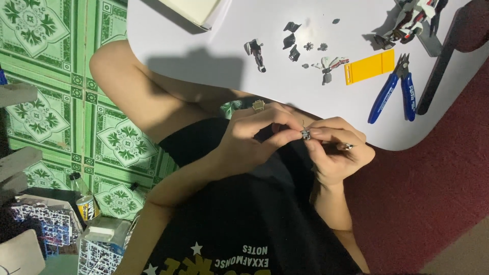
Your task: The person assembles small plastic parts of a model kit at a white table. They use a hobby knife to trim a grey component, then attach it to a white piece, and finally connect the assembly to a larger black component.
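Observation:
My left hand (252, 133) and my right hand (336, 153) meet in front of my chest, just below the edge of the white table (204, 51). Between the fingertips of both hands sits a tiny grey model part (305, 134), pinched from each side. In my right hand there is also a thin metal-tipped tool (347, 146), its tip sticking out past the fingers. A gold-coloured ring (258, 105) shows on my left hand. What the part looks like in detail is too small to tell.
On the table lie several small dark model pieces (291, 40), a small limb assembly (256, 53), a yellow flat rectangle (369, 66), blue-handled nippers (395, 89), a partly built model figure (412, 23) and a pale box (196, 11). Sprue frames (56, 224) and a small bottle (84, 201) rest on the green tiled floor.

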